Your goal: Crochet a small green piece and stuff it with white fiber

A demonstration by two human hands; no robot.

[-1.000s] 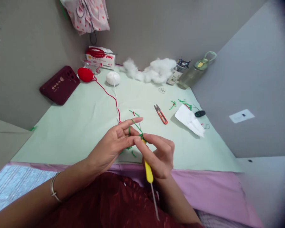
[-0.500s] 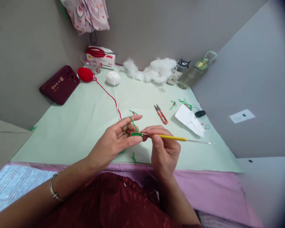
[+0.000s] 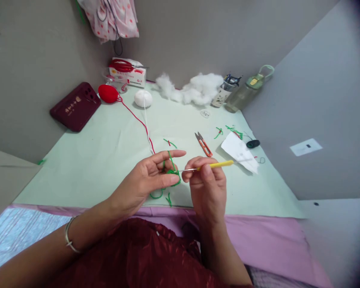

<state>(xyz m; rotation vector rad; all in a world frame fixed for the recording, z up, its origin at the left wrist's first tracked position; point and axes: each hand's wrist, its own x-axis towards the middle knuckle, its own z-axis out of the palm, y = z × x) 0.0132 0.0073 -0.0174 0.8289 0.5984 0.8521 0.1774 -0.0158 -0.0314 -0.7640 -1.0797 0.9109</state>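
My left hand (image 3: 150, 178) pinches a small green crochet piece (image 3: 173, 173) between thumb and fingers, with green yarn (image 3: 169, 157) looped over the outstretched index finger. My right hand (image 3: 206, 185) is closed round a yellow-handled crochet hook (image 3: 216, 165), whose metal tip points left into the green piece. A loose loop of green yarn (image 3: 156, 196) hangs below my left hand. Both hands hover over the pale green table cover (image 3: 93, 160), near its front edge.
Orange thread snips (image 3: 204, 145) and a white paper (image 3: 239, 152) lie to the right. At the back are a red yarn ball (image 3: 108, 94), a white yarn ball (image 3: 143, 98), white stuffing (image 3: 195, 88), two bottles (image 3: 243, 94) and a maroon case (image 3: 75, 106).
The hook swung from pointing down toward my lap to lying level, pointing left into the green piece. My right hand turned over with it. My left hand barely shifted.
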